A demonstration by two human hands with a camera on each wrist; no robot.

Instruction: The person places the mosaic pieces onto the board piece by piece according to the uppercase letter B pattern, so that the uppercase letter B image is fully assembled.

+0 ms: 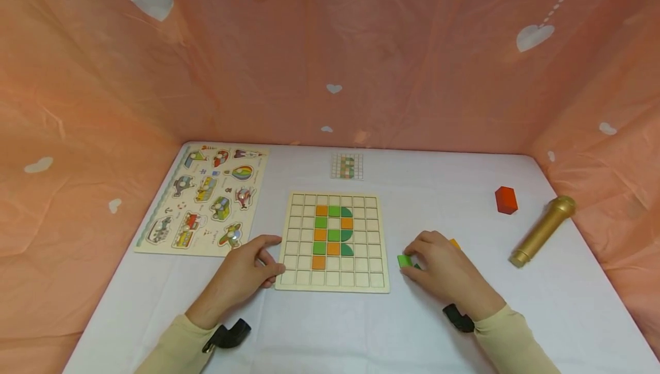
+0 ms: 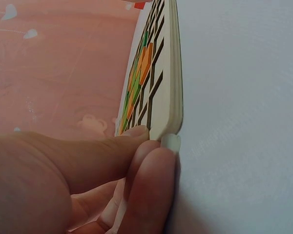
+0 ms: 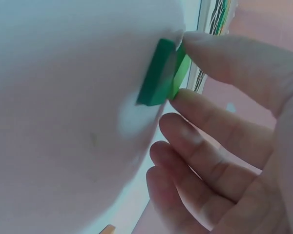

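A wooden grid board (image 1: 332,282) lies on the table, with orange, light green and dark green pieces set in several of its cells. My left hand (image 1: 252,265) holds the board at its left edge; in the left wrist view the thumb (image 2: 136,131) overlaps the board's rim and curled fingertips meet its side. To the right of the board, my right hand (image 1: 438,265) pinches a light green square tile (image 1: 404,261) between thumb and forefinger. A dark green piece (image 3: 156,73) is close beside that tile, and a yellow-orange piece (image 1: 455,244) shows partly behind the hand.
A small pattern card (image 1: 347,166) lies beyond the board. At the left is a picture puzzle board (image 1: 206,202) with vehicles. Toward the right are a red block (image 1: 506,200) and a gold cylindrical stick (image 1: 542,232). Orange curtains enclose the table's back and sides.
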